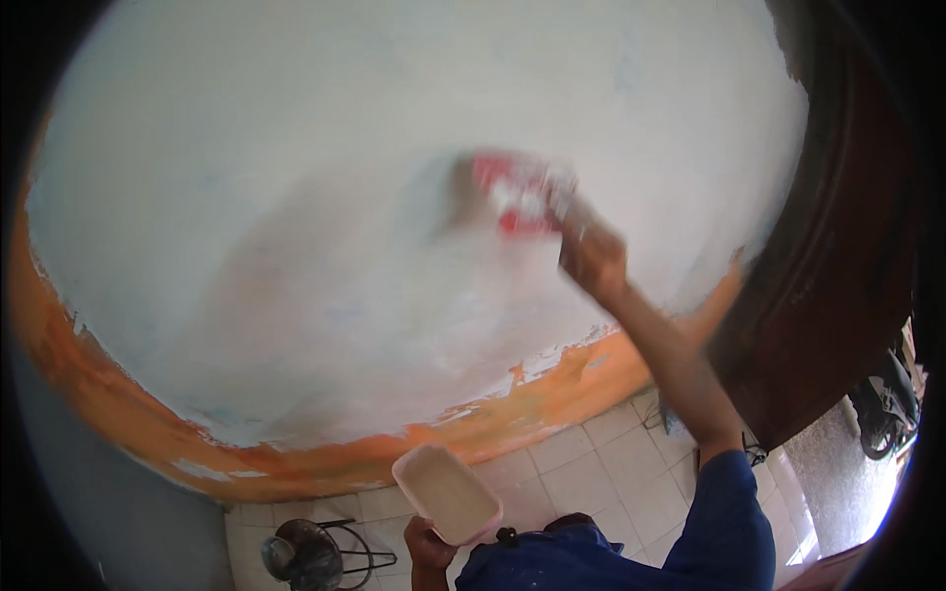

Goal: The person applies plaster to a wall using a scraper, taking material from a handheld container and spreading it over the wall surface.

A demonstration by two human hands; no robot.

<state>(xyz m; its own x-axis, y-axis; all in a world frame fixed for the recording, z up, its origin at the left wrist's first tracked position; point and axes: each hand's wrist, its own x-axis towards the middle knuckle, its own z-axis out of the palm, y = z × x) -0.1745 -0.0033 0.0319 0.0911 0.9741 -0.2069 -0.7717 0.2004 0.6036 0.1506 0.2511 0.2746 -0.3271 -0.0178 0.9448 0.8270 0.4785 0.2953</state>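
Observation:
My right hand (593,258) is raised in front of the wall, closed around the handle of a wide, flat red hand tool (520,193) smeared with white. Motion blurs its head, so I cannot tell if it is a brush or a scraper. The tool is at or close to the white-coated wall (325,128), its shadow falling just to the left. Low in the view, my left hand (428,544) grips the rim of a pale pink rectangular tub (448,492), tilted so that its off-white inside shows.
An uneven orange band (325,467) runs along the wall's bottom, above pale floor tiles (591,463). A round stool (313,550) with a container on it stands at the lower left. On the right are a dark brown panel (838,266) and a motorcycle (882,406) outside.

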